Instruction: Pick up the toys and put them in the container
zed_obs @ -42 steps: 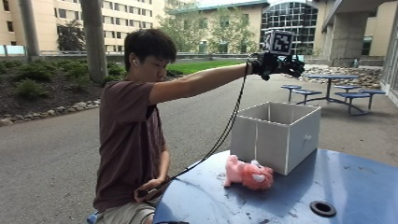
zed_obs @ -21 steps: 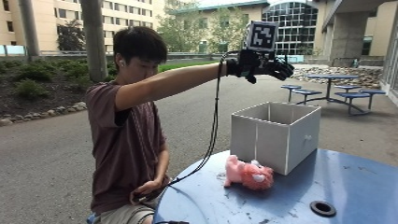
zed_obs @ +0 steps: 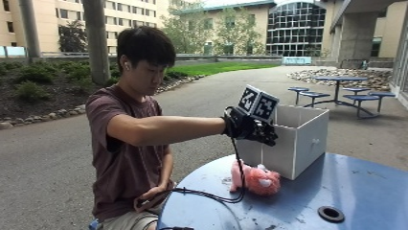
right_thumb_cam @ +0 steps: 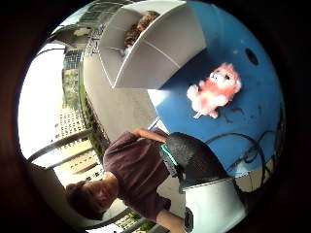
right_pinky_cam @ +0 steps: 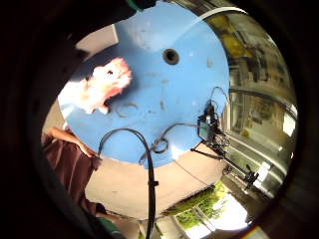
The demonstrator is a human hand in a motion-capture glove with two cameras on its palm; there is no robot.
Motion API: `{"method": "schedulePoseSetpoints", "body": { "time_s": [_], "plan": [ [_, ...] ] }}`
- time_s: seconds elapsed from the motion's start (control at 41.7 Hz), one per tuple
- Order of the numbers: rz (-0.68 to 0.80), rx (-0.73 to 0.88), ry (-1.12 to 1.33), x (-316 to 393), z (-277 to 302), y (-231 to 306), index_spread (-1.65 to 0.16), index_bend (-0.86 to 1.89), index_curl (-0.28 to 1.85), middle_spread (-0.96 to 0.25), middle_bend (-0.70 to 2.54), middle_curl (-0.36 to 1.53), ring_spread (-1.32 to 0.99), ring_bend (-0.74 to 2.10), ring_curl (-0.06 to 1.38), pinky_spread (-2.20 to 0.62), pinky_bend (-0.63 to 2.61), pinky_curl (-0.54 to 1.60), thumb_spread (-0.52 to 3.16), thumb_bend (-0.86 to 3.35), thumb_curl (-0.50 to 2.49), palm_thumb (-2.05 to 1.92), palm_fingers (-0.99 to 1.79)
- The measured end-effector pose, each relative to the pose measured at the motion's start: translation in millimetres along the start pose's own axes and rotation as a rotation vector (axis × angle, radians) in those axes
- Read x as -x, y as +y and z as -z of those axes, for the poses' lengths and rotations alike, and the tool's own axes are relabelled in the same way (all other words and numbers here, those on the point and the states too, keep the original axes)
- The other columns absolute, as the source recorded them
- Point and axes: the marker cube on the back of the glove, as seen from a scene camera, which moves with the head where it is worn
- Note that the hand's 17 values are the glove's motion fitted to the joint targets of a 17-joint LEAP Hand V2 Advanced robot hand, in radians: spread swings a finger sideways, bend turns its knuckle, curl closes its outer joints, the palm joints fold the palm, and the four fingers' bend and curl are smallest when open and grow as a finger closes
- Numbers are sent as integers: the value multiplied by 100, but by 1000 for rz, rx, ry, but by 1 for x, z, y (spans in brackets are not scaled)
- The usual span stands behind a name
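Plainly, pink plush toy (zed_obs: 255, 178) lies beside white container (zed_obs: 300, 139) on table (zed_obs: 357, 191).

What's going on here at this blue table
A person is clearing toys off a blue table into a white container. The gloved right hand is held out in the air above a pink plush toy, which lies on the table beside the container, and holds nothing. A brown toy is already inside the container. The bare hand rests by the person's lap.
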Motion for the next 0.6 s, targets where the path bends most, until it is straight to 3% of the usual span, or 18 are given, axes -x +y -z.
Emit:
{"method": "schedulePoseSetpoints", "body": {
  "time_s": [0.216, 0.336, 0.408, 0.456, 0.48, 0.6],
  "plan": [
    [63, 215, 197, -3, -120, -49, -24, 13, 21, -2, 8, 25, 0, 12, 33, 4, 73, 33, 119, 1, 42, 17, -39],
    [75, 190, 217, -10, -148, -72, -25, 19, 24, -1, 4, 21, 2, 10, 29, 5, 75, 33, 120, 5, 42, 28, -34],
    [88, 96, 204, -15, -155, -82, -25, 66, 37, -1, -10, 14, 3, 7, 25, 5, 85, 36, 126, 14, 45, 43, -6],
    [84, 11, 179, -18, -159, -87, -23, 83, 42, -1, -7, 11, 3, 14, 25, 2, 94, 38, 130, 20, 46, 53, 12],
    [81, -36, 158, -19, -160, -89, -22, 87, 42, -1, -5, 10, 2, 16, 25, 0, 97, 37, 132, 22, 47, 56, 13],
    [55, -273, 33, -18, -163, -101, -16, 91, 45, -11, 31, 17, -10, 41, 29, -18, 88, 32, 132, 34, 55, 77, 76]
  ]
}}
